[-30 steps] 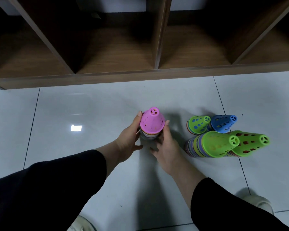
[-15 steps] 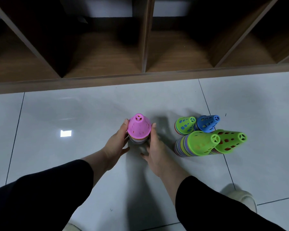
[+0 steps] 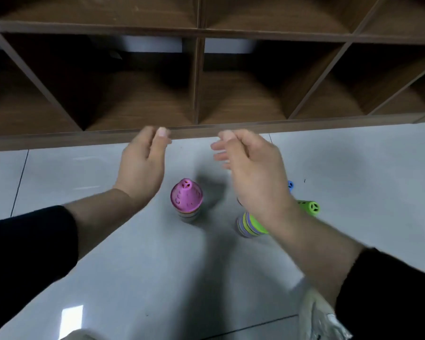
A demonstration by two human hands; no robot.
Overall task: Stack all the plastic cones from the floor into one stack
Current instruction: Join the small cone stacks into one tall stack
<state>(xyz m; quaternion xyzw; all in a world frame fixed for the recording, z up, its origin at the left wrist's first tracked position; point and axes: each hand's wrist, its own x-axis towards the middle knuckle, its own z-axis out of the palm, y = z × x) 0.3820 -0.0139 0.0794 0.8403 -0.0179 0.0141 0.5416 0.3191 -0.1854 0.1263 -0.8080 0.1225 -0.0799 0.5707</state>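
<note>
Pink-topped stack [image 3: 186,201] stands upright on the floor [image 3: 133,253] between both raised hands, left [image 3: 142,163] and right [image 3: 253,173], fingers loosely curled, holding nothing.

two hands [image 3: 142,163], three cone stacks [image 3: 186,201]

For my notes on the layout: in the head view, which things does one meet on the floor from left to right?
Upright stack of plastic cones with a pink cone on top → lying stack of multicoloured cones with a green one outermost → blue cone tip → green cone tip.
</note>
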